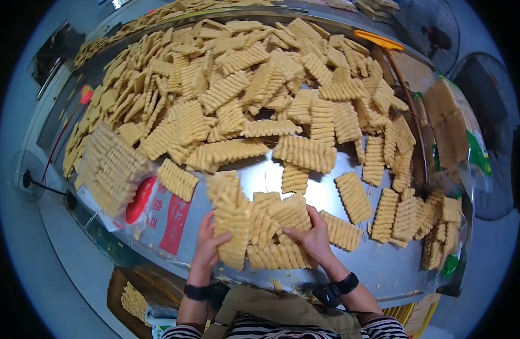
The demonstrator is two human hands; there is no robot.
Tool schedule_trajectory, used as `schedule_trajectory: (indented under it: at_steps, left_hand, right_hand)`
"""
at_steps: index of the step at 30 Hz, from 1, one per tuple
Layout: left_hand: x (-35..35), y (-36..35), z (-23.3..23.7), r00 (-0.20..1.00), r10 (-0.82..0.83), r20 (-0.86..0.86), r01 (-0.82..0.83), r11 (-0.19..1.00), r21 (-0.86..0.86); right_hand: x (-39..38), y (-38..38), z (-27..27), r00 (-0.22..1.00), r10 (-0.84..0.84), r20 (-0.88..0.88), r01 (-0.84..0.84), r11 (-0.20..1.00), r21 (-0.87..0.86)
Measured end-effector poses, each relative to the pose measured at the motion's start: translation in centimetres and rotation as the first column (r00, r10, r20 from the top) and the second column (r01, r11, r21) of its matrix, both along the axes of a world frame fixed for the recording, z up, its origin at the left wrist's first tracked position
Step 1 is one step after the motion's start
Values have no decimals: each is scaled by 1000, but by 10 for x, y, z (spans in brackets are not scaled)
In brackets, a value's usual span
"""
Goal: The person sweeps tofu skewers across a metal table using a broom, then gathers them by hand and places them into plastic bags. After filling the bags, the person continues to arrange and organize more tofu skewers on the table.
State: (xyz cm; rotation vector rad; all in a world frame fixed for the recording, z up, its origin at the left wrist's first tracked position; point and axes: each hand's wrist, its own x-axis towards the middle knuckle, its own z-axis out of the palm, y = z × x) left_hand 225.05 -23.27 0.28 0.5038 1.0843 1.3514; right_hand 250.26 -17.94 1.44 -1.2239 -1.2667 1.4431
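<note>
My left hand [209,243] is closed around the left side of a wavy noodle block [233,237], its thumb lying on the front. Beside it, my right hand [309,234] grips the right side of a cluster of noodle blocks [277,217], thumb over their face. These blocks are near the front edge of the metal table [344,282]. Beyond both hands rises a large heap of the same pale yellow blocks [215,73]. The fingers behind the blocks are hidden.
A clear bag packed with blocks [113,169] stands at left beside red-printed plastic [172,226]. Packed green-marked bags [452,124] lie at right, near an orange-headed tool [378,39]. Fans [435,34] stand beyond. A box [136,294] with noodle pieces is below left.
</note>
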Motion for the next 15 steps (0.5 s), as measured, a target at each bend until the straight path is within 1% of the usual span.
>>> schedule_trajectory:
  at_steps: [1, 2, 3, 4, 5, 6, 8, 9, 10, 11, 12, 13, 14, 15]
  left_hand:
    - [1, 3, 20, 999, -1, -48, 5, 996, 84]
    - [3, 10, 40, 996, 6, -91, 9, 987, 162]
    - [-3, 25, 54, 984, 50, -168, -13, 976, 215]
    - [-11, 48, 69, 965, 103, -243, -34, 961, 273]
    - [-14, 75, 89, 939, 177, -294, -63, 930, 361]
    - [-19, 102, 106, 905, 259, -339, -86, 889, 450]
    - [-41, 135, 122, 742, 388, -547, -65, 854, 516]
    - [-53, 134, 119, 736, 400, -547, -72, 849, 524]
    - [-69, 135, 105, 510, 412, -755, -65, 894, 444]
    - [-87, 136, 82, 244, 367, -898, -85, 930, 357]
    - [-116, 133, 26, 217, 436, -873, -198, 896, 398]
    - [-124, 121, -4, 139, 435, -890, -244, 886, 395]
    - [-128, 107, -31, -21, 256, -966, -331, 910, 248]
    - [-132, 97, -53, -162, 44, -986, -432, 895, 111]
  right_hand:
    - [0, 4, 15, 1000, -20, -1, 20, 1000, -3]
    - [1, 15, 32, 997, -32, 69, 25, 995, 97]
    - [1, 30, 44, 989, -42, 142, 14, 981, 193]
    - [1, 53, 49, 987, -108, 120, 68, 953, 295]
    - [0, 82, 65, 985, -162, 56, 126, 906, 404]
    - [-1, 109, 80, 981, -167, -96, 191, 899, 394]
    - [14, 166, 76, 923, -205, -327, 331, 855, 400]
    - [27, 178, 70, 900, -270, -341, 384, 862, 331]
    - [39, 188, 63, 874, -340, -348, 438, 861, 259]
    - [49, 188, 55, 873, -337, -352, 437, 861, 260]
    - [59, 181, 45, 856, -352, -377, 453, 864, 221]
    - [66, 174, 36, 838, -372, -400, 470, 864, 181]
    - [70, 166, 26, 834, -385, -395, 480, 860, 173]
    - [74, 157, 15, 818, -403, -409, 485, 867, 116]
